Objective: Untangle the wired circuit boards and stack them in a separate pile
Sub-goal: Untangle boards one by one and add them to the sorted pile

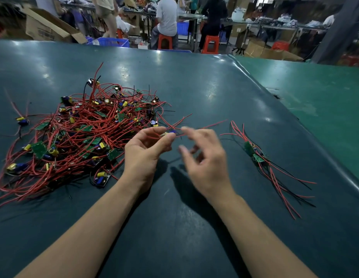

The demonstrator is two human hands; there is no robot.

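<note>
Table [194, 87]: dark green bench mat carrying the whole job.
Tangled heap [80, 133]: boards and red leads knotted together at left; likely light, springy and quick to snag.
Sorted pile [257, 155]: a few freed boards at right, well apart from the heap, long axes and leads running near-to-far.
Left hand [144, 149]: pinches one small board [170, 134] (best held by its edges, judging by the fragile parts), its leads pointing up-right.
Right hand [204, 155]: blurred, fingers loosely spread, gripping nothing visible.

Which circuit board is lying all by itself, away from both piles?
The lone board at the table's far left, left of the big tangle; the small pile lies right.
</note>
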